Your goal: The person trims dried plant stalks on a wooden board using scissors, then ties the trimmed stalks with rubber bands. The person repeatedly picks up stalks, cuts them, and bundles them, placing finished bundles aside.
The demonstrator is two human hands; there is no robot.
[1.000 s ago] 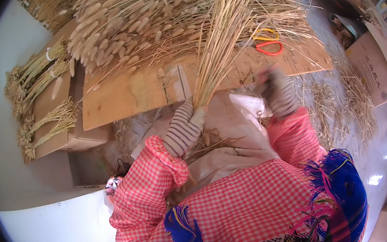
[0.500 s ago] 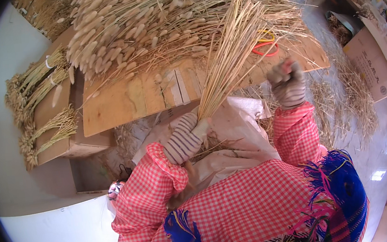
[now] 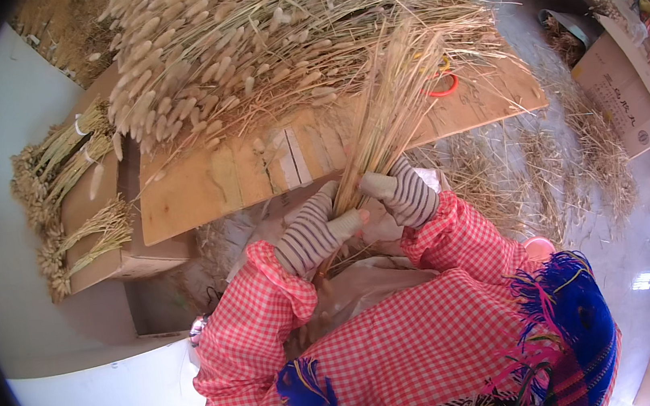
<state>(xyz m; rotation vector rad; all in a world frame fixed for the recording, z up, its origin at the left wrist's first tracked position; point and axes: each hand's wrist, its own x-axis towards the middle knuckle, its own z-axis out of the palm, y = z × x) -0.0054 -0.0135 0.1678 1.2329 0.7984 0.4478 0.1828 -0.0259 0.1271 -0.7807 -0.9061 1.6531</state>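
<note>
A bundle of dry straw-coloured stalks (image 3: 380,119) fans out up and away from me over the edge of a wooden board (image 3: 208,173). My left hand (image 3: 318,226), in a striped glove with bare fingertips, is closed round its narrow lower end. Just above and to the right, my right hand (image 3: 401,194), gloved alike, is closed on the same bundle from the right side. Behind the stalks, red-and-yellow-handled scissors (image 3: 444,85) lie on the board, partly hidden. Whatever heads the held stalks carry at the lower end are hidden by my left hand and sleeve.
A thick pile of fluffy grass heads (image 3: 178,67) with long stems covers the board's far side. Tied bunches (image 3: 97,231) lie on a cardboard box (image 3: 101,263) at left. Loose straw (image 3: 533,177) litters the floor at right, near another carton (image 3: 620,94).
My right hand has come down and left from beside the board and now grips the bundle next to my left hand. The stalks' upper ends look blurred and stand more upright.
</note>
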